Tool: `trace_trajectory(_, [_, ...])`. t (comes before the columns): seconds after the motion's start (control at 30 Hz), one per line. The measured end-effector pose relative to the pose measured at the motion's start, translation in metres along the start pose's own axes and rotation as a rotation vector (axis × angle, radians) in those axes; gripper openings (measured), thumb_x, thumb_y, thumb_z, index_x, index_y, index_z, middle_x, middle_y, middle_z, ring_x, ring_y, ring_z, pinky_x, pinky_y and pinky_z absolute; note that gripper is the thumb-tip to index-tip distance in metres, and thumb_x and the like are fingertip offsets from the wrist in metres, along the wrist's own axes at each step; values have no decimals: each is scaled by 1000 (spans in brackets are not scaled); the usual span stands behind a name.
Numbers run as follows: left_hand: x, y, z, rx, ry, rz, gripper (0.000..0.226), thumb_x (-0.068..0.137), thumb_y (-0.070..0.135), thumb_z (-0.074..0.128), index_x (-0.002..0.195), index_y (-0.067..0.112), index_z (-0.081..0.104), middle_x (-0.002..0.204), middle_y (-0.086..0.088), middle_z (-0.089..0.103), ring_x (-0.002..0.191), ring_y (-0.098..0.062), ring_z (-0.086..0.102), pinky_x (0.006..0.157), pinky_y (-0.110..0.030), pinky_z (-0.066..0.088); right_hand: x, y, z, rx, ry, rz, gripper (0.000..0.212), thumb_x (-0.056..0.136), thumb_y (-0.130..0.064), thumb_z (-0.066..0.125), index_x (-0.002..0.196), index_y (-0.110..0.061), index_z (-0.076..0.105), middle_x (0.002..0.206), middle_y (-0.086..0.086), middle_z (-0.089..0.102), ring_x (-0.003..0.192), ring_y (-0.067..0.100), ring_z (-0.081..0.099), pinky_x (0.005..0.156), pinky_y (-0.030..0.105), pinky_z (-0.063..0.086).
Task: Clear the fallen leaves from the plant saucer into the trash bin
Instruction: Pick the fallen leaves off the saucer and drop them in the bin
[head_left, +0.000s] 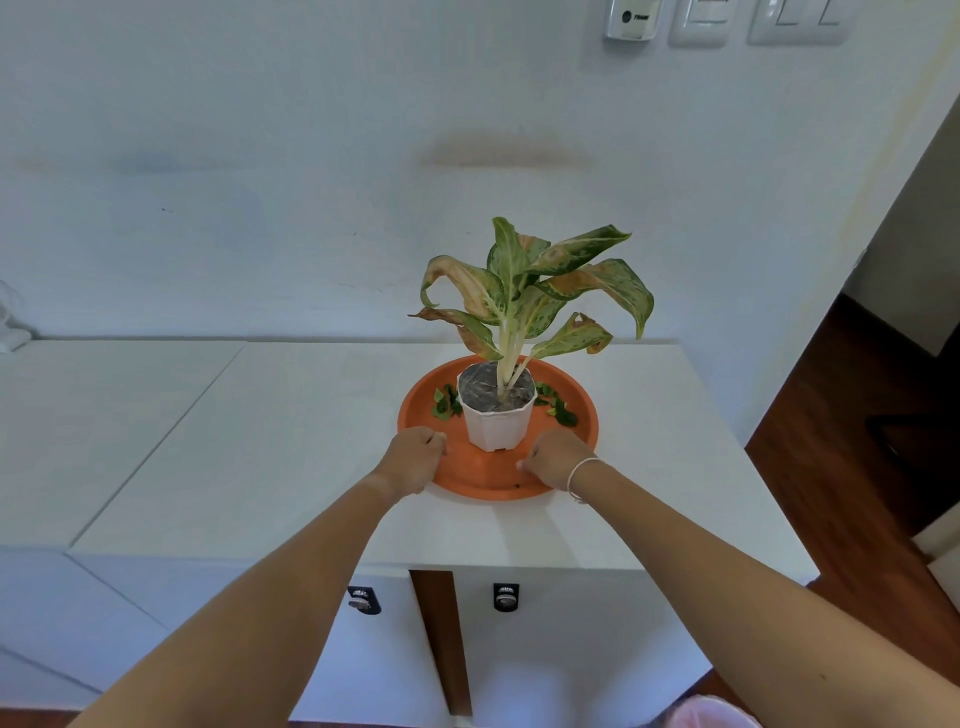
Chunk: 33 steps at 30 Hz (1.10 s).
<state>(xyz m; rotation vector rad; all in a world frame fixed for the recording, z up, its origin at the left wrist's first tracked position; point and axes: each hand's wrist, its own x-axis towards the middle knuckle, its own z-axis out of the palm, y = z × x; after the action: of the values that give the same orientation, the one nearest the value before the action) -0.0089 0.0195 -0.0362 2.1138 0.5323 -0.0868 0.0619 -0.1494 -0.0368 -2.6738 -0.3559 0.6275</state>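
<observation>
An orange plant saucer (584, 415) sits on a white cabinet top, with a white pot (496, 423) holding a leafy plant (524, 291) in its middle. Small green fallen leaves lie in the saucer in two piles: the left pile (447, 402) beside the pot and the right pile (558, 408) on the other side. My left hand (413, 460) is closed on the saucer's near-left rim. My right hand (553, 460), with a thin bracelet at the wrist, is closed on the near-right rim. The trash bin (711, 713), lined with a pinkish bag, shows at the bottom right on the floor.
The white cabinet top (291, 441) runs left and ends about a hand's width right of the saucer. Two locks (505, 596) are on the cabinet front below. A white wall stands close behind the plant. Dark wooden floor (852, 426) lies to the right.
</observation>
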Motion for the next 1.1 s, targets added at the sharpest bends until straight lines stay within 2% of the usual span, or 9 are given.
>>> trace_trajectory(0.1, [0, -1, 2, 142, -28, 20, 36, 99, 12, 30, 106, 4, 65, 110, -7, 59, 93, -18, 50, 89, -33, 45, -3, -1, 5, -75, 17, -6, 29, 91, -34, 56, 86, -7, 64, 63, 1, 46, 78, 21, 54, 70, 28, 42])
trace_trajectory(0.17, [0, 1, 3, 195, -59, 44, 35, 98, 12, 33, 105, 6, 67, 115, -6, 61, 98, -19, 53, 88, -28, 42, -4, -2, 8, -108, 41, -28, 31, 91, -33, 57, 100, -5, 66, 70, 4, 54, 77, 21, 54, 70, 28, 45])
trace_trajectory(0.27, [1, 9, 7, 311, -103, 83, 30, 97, 15, 40, 81, 11, 65, 86, -2, 59, 76, -16, 52, 71, -25, 40, -7, -3, 12, -149, 78, -42, 30, 89, -32, 60, 104, -7, 65, 96, 10, 68, 77, 20, 55, 72, 28, 49])
trace_trajectory(0.33, [1, 14, 13, 413, -122, 99, 37, 95, 19, 46, 59, 12, 51, 64, -2, 50, 58, -14, 44, 58, -23, 35, -7, -5, 12, -164, 82, -36, 30, 88, -33, 62, 104, -8, 65, 101, 10, 69, 77, 21, 56, 72, 28, 49])
trace_trajectory(0.43, [2, 19, 21, 541, -146, 122, 43, 94, 22, 51, 53, 16, 42, 56, 1, 42, 55, -14, 42, 57, -25, 34, -7, -8, 13, -191, 105, -22, 25, 88, -27, 61, 105, -10, 65, 102, 9, 70, 85, 23, 63, 73, 29, 52])
trace_trajectory(0.57, [0, 22, 27, 618, -170, 124, 28, 92, 19, 53, 84, -5, 65, 70, -10, 55, 70, -24, 55, 69, -33, 43, -8, -11, 15, -225, 123, -3, 18, 90, -12, 54, 103, -10, 66, 103, 10, 69, 84, 23, 63, 73, 30, 53])
trace_trajectory(0.77, [8, 21, 33, 549, -104, 151, 32, 92, 8, 46, 119, 3, 61, 118, -12, 66, 99, -30, 64, 83, -32, 53, -9, -13, 16, -236, 132, 0, 20, 90, -7, 52, 105, -8, 66, 106, 10, 69, 97, 26, 66, 77, 31, 54])
trace_trajectory(0.97, [9, 23, 39, 601, -63, 171, 37, 95, 8, 40, 129, 10, 54, 130, -12, 60, 112, -30, 61, 96, -41, 52, -13, -17, 15, -202, 147, -20, 24, 94, -8, 45, 110, -6, 63, 113, 11, 67, 104, 27, 64, 80, 31, 50])
trace_trajectory(1.1, [-10, 44, 33, 536, -13, 130, 34, 95, 1, 44, 127, -3, 54, 133, -18, 55, 125, -32, 51, 105, -36, 41, -17, -21, 16, -187, 154, -27, 27, 97, -11, 41, 111, -6, 63, 114, 12, 67, 105, 27, 63, 78, 29, 47])
